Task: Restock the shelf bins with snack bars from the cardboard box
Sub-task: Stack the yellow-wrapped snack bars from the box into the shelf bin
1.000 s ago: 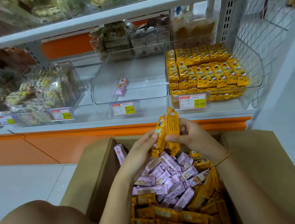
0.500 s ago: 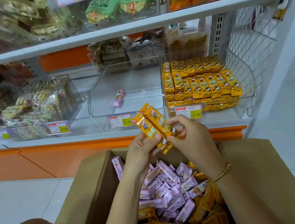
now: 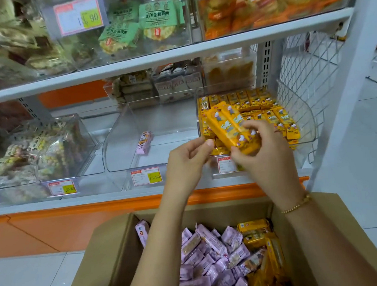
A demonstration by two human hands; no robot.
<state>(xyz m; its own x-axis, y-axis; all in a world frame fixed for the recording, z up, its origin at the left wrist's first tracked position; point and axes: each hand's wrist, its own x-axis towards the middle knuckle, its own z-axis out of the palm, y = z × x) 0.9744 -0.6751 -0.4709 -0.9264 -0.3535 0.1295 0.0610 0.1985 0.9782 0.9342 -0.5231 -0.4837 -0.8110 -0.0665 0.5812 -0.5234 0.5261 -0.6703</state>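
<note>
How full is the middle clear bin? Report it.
Nearly empty: the middle bin holds one pink bar on its bare floor.

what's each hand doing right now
Left hand: at the end of the yellow bars; grip cannot be told.
Right hand: holding the yellow bars.

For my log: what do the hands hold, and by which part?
The right hand pinches a few yellow bars at their near end. The left hand is at their left edge; whether it grips cannot be told.
</note>
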